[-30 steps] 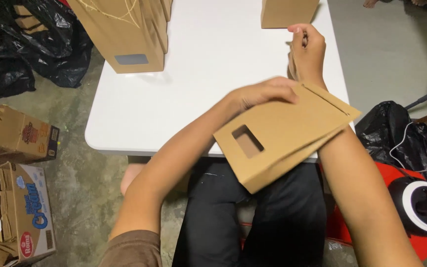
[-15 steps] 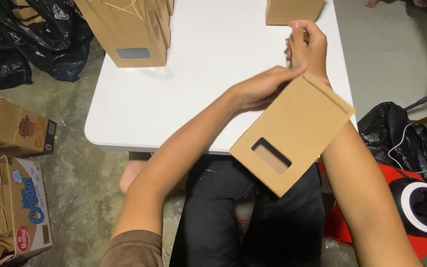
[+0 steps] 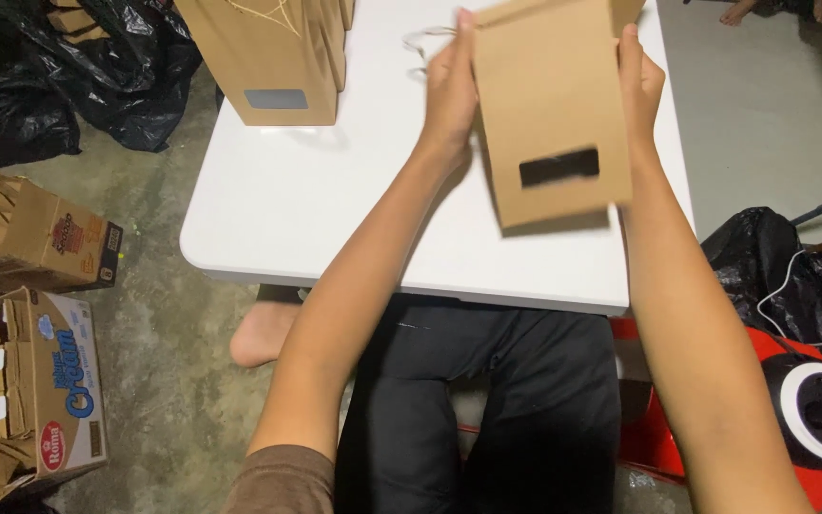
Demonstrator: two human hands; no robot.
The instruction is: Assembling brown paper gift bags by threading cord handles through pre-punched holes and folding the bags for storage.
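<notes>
Holding the bag (image 3: 549, 105) takes both of your hands: your left hand (image 3: 451, 90) presses its left edge and your right hand (image 3: 641, 81) grips its right edge. The bag is up above the surface (image 3: 335, 209), flat side facing you, window cut near the bottom. Keep both sides level so it does not bend. Near your knees are a red stool (image 3: 635, 366) and a black sack (image 3: 773, 276). Left on the floor sit boxes (image 3: 30, 381). Farther on, more bags (image 3: 273, 57) stand on the surface, well apart. A string handle (image 3: 422, 43) lies just beside your left hand.
</notes>
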